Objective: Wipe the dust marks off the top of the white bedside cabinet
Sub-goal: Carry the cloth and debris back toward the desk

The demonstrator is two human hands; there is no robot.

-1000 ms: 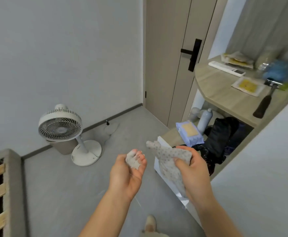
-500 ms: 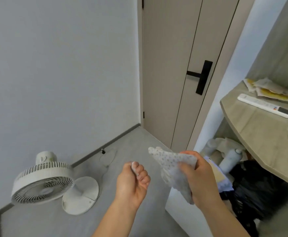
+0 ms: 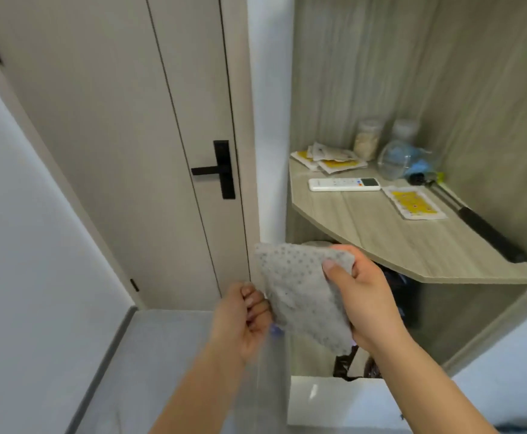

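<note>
The white flat-topped bedside cabinet [image 3: 343,402] sits nearest, low in view, and wiping looks not yet begun: above the cabinet the right hand [image 3: 365,296] has its fingers clamped on a grey dotted cloth [image 3: 299,286] held clear of it, while the left hand [image 3: 243,317] curls alongside, and I cannot tell whether it holds anything.
</note>
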